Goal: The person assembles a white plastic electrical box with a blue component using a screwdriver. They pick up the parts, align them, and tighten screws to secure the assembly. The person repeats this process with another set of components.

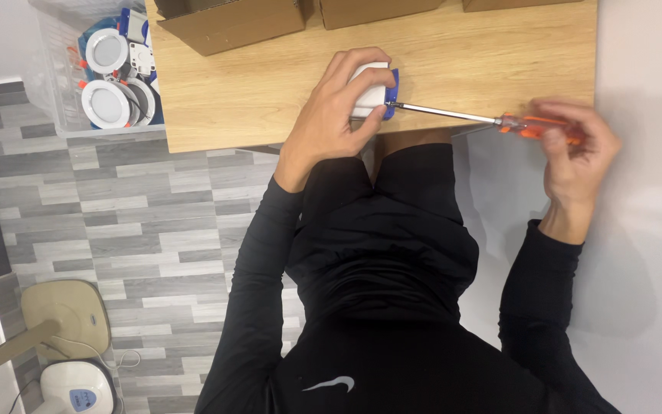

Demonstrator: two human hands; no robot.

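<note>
Single head-worn view, straight down over wooden table (270, 84) edge and lap.

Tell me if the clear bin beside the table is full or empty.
Partly full: the clear bin holds several round white light fittings.

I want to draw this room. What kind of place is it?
Probably a small assembly workbench: a light wooden table, a clear plastic bin of round white lamp fittings, brown cardboard boxes, and an orange-handled screwdriver.
</note>
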